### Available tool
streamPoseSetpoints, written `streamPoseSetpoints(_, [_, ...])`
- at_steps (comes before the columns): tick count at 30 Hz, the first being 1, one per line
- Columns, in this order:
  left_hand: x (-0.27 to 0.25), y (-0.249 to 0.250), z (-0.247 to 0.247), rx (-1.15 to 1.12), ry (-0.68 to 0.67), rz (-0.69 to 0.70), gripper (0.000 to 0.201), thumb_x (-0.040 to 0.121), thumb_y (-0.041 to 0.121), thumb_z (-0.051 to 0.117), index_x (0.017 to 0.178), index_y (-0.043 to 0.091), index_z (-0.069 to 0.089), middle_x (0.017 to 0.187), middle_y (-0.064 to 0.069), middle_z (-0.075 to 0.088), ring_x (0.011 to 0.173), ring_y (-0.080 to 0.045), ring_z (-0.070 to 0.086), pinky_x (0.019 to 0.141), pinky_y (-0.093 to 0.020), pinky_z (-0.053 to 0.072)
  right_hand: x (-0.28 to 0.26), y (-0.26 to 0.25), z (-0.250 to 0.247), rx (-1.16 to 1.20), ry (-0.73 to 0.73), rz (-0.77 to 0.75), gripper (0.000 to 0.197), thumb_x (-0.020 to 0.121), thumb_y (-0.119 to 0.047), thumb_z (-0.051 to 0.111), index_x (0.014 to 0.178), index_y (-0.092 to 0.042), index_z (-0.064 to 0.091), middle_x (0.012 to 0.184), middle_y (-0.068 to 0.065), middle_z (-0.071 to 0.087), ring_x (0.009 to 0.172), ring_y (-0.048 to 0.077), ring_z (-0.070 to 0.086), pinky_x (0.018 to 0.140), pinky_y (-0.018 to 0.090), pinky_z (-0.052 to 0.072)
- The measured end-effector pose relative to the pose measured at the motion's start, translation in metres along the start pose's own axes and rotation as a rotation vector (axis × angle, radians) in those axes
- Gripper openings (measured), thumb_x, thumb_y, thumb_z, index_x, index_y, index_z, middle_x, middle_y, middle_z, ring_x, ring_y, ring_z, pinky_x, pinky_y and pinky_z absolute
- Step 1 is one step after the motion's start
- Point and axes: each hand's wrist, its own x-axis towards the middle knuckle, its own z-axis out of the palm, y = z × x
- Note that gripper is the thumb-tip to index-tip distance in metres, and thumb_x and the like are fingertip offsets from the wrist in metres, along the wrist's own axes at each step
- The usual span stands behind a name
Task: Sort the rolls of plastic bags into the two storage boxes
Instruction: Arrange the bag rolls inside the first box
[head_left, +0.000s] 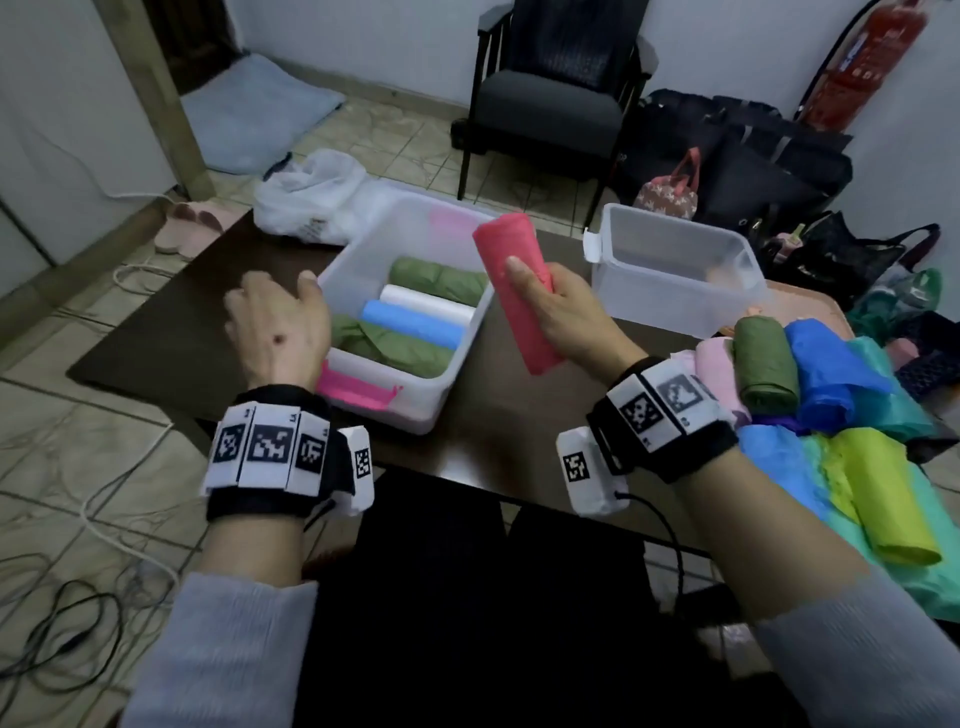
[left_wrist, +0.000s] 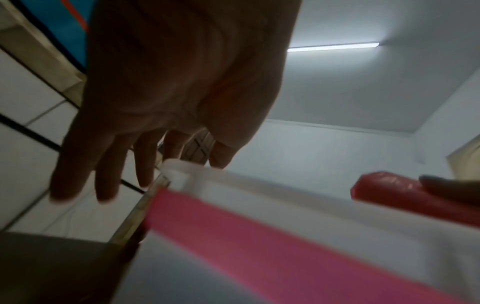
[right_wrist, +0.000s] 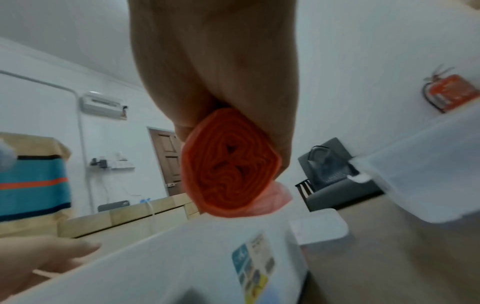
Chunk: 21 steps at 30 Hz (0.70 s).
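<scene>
Above the gap between the 2 storage boxes (head_left: 675, 270), the right hand (head_left: 563, 317) wraps the red roll (head_left: 514, 291) mid-length, a light, squashy, slippery bundle, while the left hand (head_left: 278, 322) hovers, fingers spread.

No legible text: wristband markers (head_left: 267, 446), box sticker (right_wrist: 253, 265) and fire extinguisher (head_left: 878, 57) print stay unreadable.

dark chair (head_left: 558, 88); red fire extinguisher (head_left: 878, 57), black bags (head_left: 753, 156)
</scene>
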Motion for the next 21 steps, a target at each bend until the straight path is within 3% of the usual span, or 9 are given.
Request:
streamPoseSetpoints(3, [0.016,-0.015,0.004,-0.097,-0.135,-0.157,0.048,0.093,0.047,0.044,0.1,0.004,0.064,0.122,-0.021,0.058,0.115,-0.038,0.052,0.097,-0.037,0.043,0.022,-0.017,0.019,-0.076,-0.027,-0.075,0.033,0.095,-0.044,0.046,0.094,-0.011,0.048,0.08,0.001,0.057,0.064,0.013,0.056,0.056,0.024,0.046])
streamPoseSetpoints(6, [0.02,-0.02,0.009,-0.263,-0.226,-0.239,0.056,0.087,0.059,0.049,0.101,0.008,0.068,0.116,-0.019,0.062,0.108,-0.038,0.058,0.094,-0.045,0.049,0.04,-0.031,0.04,-0.257,-0.055,-0.173,0.034,0.094,-0.045,0.048,0.096,-0.011,0.046,0.091,0.005,0.058,0.076,0.018,0.055,0.063,0.029,0.042])
streamPoseSetpoints(8, [0.021,-0.024,0.013,-0.262,-0.231,-0.181,0.052,0.088,0.055,0.05,0.094,0.007,0.07,0.096,-0.017,0.066,0.098,-0.037,0.062,0.088,-0.043,0.052,0.052,-0.036,0.053,-0.367,-0.07,-0.223,0.034,0.093,-0.046,0.049,0.094,-0.012,0.046,0.092,0.005,0.055,0.078,0.02,0.052,0.066,0.029,0.039])
streamPoseSetpoints(10, [0.019,-0.026,0.011,-0.215,-0.209,-0.093,0.047,0.093,0.047,0.047,0.088,0.006,0.068,0.08,-0.013,0.061,0.087,-0.033,0.061,0.079,-0.035,0.049,0.063,-0.037,0.065,-0.468,-0.084,-0.248,0.035,0.092,-0.047,0.049,0.092,-0.012,0.044,0.092,0.006,0.052,0.08,0.021,0.05,0.068,0.029,0.036])
streamPoseSetpoints(14, [0.004,-0.041,0.007,-0.234,-0.1,0.031,0.044,0.097,0.04,0.043,0.088,0.004,0.066,0.087,-0.017,0.063,0.087,-0.033,0.055,0.074,-0.035,0.039,0.076,-0.036,0.08,-0.706,-0.129,-0.272,0.046,0.092,-0.05,0.047,0.108,-0.007,0.049,0.106,0.014,0.052,0.098,0.031,0.05,0.08,0.037,0.038])
streamPoseSetpoints(17, [-0.009,-0.054,0.008,-0.323,-0.014,0.051,0.039,0.097,0.039,0.044,0.088,0.01,0.068,0.076,-0.008,0.06,0.078,-0.025,0.051,0.064,-0.028,0.029,0.072,-0.039,0.088,-0.879,-0.179,-0.298,0.056,0.093,-0.05,0.046,0.123,-0.003,0.045,0.123,0.017,0.05,0.112,0.033,0.047,0.092,0.039,0.037])
streamPoseSetpoints(21, [-0.02,-0.064,0.019,-0.495,0.058,0.078,0.036,0.097,0.039,0.046,0.094,0.011,0.07,0.074,-0.002,0.059,0.075,-0.017,0.052,0.06,-0.026,0.034,0.066,-0.04,0.095,-0.921,-0.248,-0.279,0.057,0.092,-0.053,0.046,0.121,-0.004,0.046,0.123,0.016,0.05,0.112,0.031,0.048,0.092,0.039,0.039])
